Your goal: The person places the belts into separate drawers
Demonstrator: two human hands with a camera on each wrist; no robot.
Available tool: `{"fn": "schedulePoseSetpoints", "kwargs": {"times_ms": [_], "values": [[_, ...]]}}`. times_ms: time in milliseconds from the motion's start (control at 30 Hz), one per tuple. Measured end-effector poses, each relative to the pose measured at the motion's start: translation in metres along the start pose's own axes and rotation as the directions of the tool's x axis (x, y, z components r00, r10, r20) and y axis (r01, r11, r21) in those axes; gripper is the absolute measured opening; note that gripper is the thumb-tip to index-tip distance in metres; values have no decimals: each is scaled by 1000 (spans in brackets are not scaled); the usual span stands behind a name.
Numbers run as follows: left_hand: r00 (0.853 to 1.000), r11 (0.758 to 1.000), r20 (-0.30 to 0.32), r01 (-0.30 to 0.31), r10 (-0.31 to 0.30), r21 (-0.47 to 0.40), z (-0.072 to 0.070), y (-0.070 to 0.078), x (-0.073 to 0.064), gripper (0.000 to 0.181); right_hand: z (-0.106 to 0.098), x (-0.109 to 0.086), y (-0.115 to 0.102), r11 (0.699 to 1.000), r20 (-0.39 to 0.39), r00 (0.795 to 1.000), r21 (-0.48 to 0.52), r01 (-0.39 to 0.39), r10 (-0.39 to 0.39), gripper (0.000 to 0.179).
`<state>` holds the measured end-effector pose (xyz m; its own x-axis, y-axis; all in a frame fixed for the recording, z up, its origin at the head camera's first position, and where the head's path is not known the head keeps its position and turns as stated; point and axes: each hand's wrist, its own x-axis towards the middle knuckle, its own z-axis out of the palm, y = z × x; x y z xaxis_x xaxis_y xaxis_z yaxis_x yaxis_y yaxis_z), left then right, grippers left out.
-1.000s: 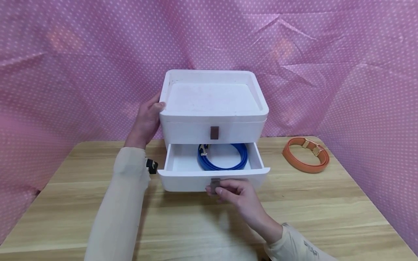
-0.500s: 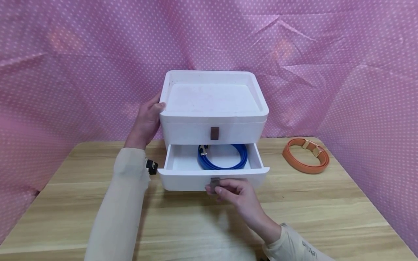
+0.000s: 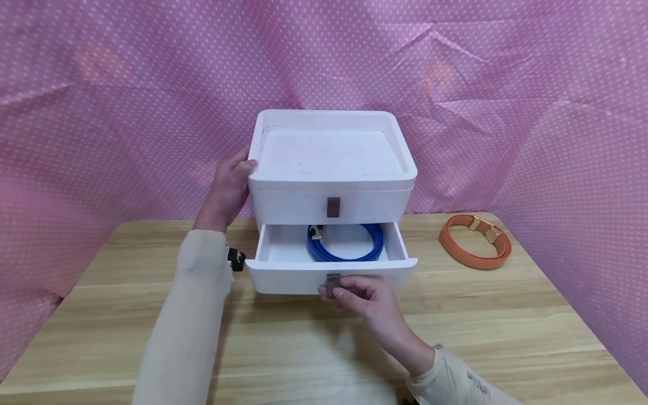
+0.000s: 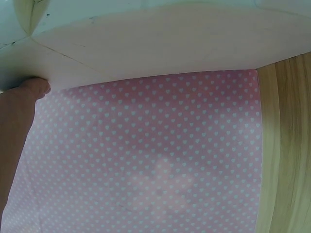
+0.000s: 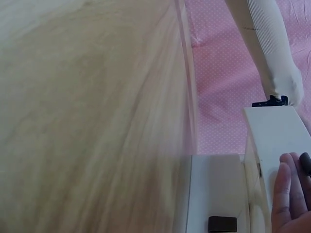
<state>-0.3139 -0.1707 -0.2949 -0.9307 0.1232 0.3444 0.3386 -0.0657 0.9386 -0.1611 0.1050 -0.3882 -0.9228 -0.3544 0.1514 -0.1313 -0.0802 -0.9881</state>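
A white drawer cabinet (image 3: 331, 183) with a shallow tray top stands at the back of the table. Its drawer (image 3: 283, 281) below the top one is pulled out, and a coiled blue belt (image 3: 374, 242) with a metal buckle lies inside. My right hand (image 3: 382, 309) pinches the drawer's brown pull tab (image 3: 333, 286) between thumb and fingers. Against the cabinet's upper left side rests my left hand (image 3: 225, 188), thumb at the rim and most fingers hidden. In the left wrist view, part of that hand (image 4: 36, 88) touches the white side wall (image 4: 160, 46).
An orange belt (image 3: 473, 259) with a gold buckle lies coiled on the wooden table (image 3: 506, 320) to the right. Pink dotted cloth (image 3: 455, 67) hangs behind and at both sides. The right wrist view shows another drawer front with a brown tab (image 5: 222, 224).
The pulled-out drawer has slid slightly inward, toward the cabinet, with my right hand on its tab. My left hand and the orange belt stay in place.
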Motion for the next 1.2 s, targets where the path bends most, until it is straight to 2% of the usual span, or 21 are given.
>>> {"fn": "schedulePoseSetpoints", "kwargs": {"times_ms": [200,367,1200], "values": [[1000,1000,7,6,-6,-6,1,1,1,60,0,1,-1,1000,-8,1000,-16,22,-22,23],[1000,1000,5,-17,17,-2,1,2,3,59,-1,2,-2,999,-9,999,-23,34,-35,23],[1000,1000,12,-13,13,-5,2,0,1,61,-3,7,1,1000,-26,1000,-10,9,-9,22]]}}
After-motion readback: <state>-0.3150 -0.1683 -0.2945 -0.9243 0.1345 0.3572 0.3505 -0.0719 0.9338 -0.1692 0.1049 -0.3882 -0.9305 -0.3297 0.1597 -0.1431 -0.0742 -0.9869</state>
